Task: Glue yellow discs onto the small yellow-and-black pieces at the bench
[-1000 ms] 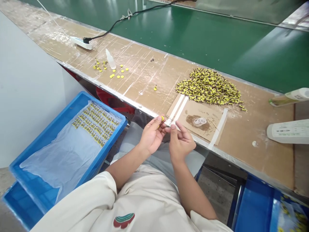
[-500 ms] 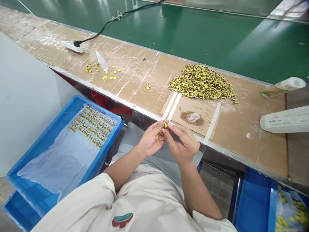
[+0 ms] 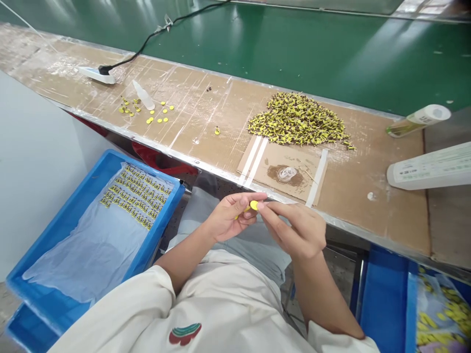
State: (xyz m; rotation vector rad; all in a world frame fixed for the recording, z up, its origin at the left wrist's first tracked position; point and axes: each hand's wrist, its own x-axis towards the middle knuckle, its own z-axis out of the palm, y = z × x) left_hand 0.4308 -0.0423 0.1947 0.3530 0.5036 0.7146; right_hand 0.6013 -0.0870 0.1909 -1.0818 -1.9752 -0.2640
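Over my lap, in front of the bench edge, my left hand [image 3: 231, 215] is curled around a few small yellow discs. One yellow disc [image 3: 254, 205] shows face-on between the two hands, and the fingertips of my right hand [image 3: 294, 228] pinch its edge. Just beyond the hands lies a cardboard sheet [image 3: 253, 172] with white tape strips and a small clear cup [image 3: 287, 173] standing in a wet brown stain. Behind it rises a heap of tiny yellow and dark brown pieces [image 3: 298, 120].
A blue tray [image 3: 16, 277] at left holds rows of small yellow-and-dark figures on a white cloth. A squeeze bottle [image 3: 144, 95] lies near loose yellow discs. Two larger bottles [image 3: 423, 120] lean at right. A blue bin [image 3: 410, 304] at lower right holds yellow discs.
My right hand has shifted right and slightly down, its fingers now more extended. The yellow disc between the hands has turned its flat face up. The view has moved a little.
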